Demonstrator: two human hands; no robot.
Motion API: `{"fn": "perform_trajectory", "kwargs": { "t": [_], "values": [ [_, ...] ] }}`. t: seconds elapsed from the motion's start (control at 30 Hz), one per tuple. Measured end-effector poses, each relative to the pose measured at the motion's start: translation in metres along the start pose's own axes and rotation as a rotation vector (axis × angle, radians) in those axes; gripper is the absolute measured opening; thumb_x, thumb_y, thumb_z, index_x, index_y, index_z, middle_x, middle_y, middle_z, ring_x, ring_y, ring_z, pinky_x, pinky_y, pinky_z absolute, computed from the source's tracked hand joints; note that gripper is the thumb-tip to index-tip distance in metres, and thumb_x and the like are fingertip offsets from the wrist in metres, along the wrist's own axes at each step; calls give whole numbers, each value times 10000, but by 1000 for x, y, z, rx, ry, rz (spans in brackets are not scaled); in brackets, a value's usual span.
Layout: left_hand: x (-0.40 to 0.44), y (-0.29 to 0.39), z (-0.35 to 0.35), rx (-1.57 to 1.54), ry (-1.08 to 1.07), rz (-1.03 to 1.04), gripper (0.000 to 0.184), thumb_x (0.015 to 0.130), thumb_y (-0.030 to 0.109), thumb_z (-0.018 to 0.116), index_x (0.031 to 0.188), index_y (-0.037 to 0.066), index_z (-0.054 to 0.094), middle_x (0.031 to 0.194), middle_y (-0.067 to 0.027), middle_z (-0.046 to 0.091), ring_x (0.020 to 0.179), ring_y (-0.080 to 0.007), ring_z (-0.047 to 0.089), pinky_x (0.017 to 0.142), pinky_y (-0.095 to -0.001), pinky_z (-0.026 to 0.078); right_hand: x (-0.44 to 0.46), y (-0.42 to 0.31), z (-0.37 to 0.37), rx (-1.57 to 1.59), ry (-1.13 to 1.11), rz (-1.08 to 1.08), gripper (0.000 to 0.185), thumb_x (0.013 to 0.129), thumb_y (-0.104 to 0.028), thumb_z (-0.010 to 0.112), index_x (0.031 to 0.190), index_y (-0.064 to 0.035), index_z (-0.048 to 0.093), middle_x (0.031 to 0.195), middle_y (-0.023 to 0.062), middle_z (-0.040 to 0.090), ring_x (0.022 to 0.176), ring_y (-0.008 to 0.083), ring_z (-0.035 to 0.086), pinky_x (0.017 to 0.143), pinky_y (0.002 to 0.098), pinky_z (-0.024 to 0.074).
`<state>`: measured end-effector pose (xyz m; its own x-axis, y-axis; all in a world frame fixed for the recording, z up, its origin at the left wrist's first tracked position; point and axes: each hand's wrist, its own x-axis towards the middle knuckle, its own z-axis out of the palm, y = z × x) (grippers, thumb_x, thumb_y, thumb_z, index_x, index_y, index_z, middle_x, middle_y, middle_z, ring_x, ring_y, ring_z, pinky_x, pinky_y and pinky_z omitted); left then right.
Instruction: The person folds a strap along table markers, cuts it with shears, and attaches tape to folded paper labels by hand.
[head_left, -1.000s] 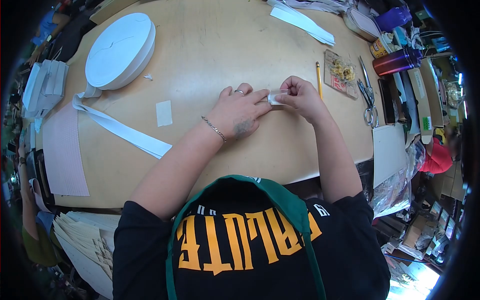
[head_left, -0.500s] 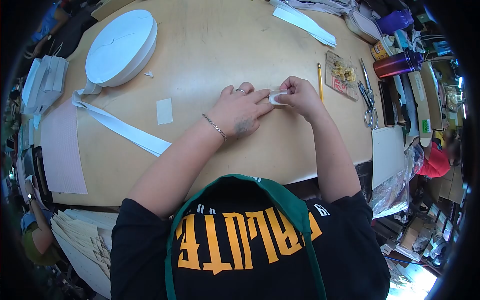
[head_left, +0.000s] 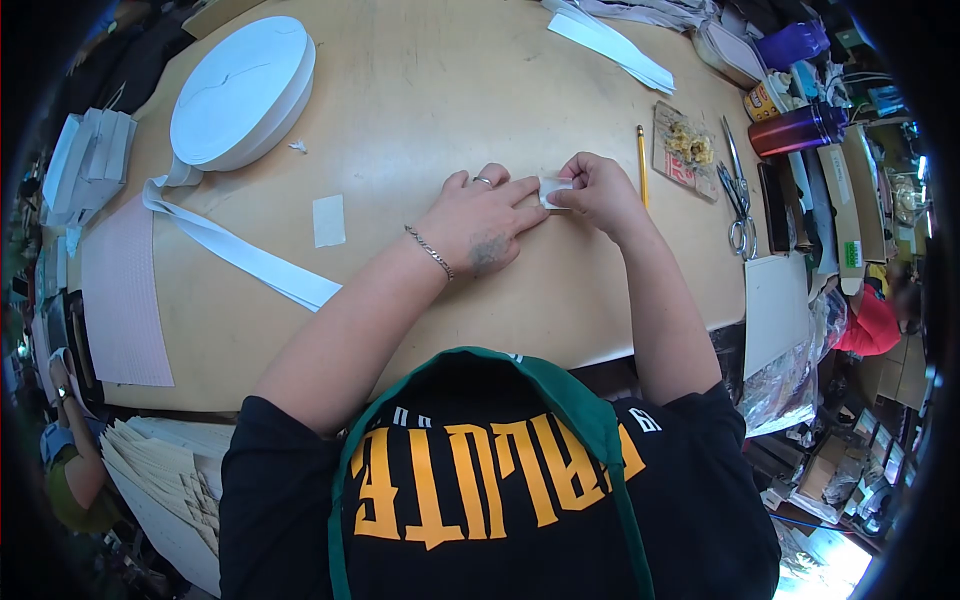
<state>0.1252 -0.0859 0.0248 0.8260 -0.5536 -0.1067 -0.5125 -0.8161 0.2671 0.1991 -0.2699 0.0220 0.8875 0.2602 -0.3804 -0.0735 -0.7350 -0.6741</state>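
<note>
My left hand (head_left: 485, 220) lies palm down on the table, its fingers spread and their tips against the left edge of a small white piece (head_left: 553, 192). Thumb and fingers of my right hand (head_left: 600, 197) pinch that piece from its right side. A pale rectangular patch (head_left: 328, 220) lies flat to the left of my left hand. Farther left, a white strip (head_left: 250, 262) runs from a large white roll (head_left: 238, 95) toward my left forearm, which hides its near end.
Beyond my right hand are a yellow pencil (head_left: 642, 165), a bag of yellowish bits (head_left: 688, 148) and scissors (head_left: 738, 205). White strips (head_left: 610, 45) lie at the far edge, a metallic bottle (head_left: 795, 130) at the right. Other people are at the left (head_left: 75, 460) and right (head_left: 873, 322).
The white piece has turned slightly between my right fingers and looks more opaque. Both hands stay nearly in place. At the left edge, another person's arm has moved.
</note>
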Motion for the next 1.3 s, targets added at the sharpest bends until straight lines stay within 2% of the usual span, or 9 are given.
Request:
{"fn": "perform_trajectory", "kwargs": {
  "t": [0.6,0.8,1.03,1.13,1.23,1.3],
  "values": [
    [0,-1,3,0,22,13,477,740,186,563,1215,219,550,1357,-35,403,1194,-252,404,945,-449,402,0,-4,2,-96,31,16,285,664,-104,765,865,-14,584,701,22,563,617,106,525,542,253,424],
    [-4,-1,4,-2,49,2,507,747,199,571,1252,229,531,1398,-85,365,1243,-268,379,974,-437,386,-5,-3,4,-145,83,-41,404,677,-131,758,1010,-21,557,689,15,539,635,115,523,583,263,429],
    [-15,6,9,14,112,36,503,751,183,588,1248,241,541,1408,-102,347,1284,-276,344,994,-441,366,-6,-6,4,-141,79,-14,452,676,-122,749,1063,-35,533,682,20,532,634,126,526,587,277,430],
    [-24,15,11,-22,180,89,442,740,174,606,1180,209,582,1315,-92,437,1232,-269,401,953,-439,387,-4,-3,5,-136,73,-30,455,672,-117,749,1065,-37,531,684,22,538,640,129,534,588,278,429],
    [-24,23,24,-129,391,-15,357,743,178,618,1100,175,612,1117,-61,528,1087,-245,486,864,-434,420,-2,-2,4,-132,71,-28,459,666,-109,749,1065,-41,531,688,26,547,646,130,542,588,277,428],
    [-16,33,23,-197,417,-185,316,755,192,618,1069,162,619,994,-39,526,982,-224,502,803,-425,426,-2,-3,4,-131,73,-28,462,663,-105,751,1064,-42,532,691,27,552,647,130,546,586,275,427]
  ]
}}
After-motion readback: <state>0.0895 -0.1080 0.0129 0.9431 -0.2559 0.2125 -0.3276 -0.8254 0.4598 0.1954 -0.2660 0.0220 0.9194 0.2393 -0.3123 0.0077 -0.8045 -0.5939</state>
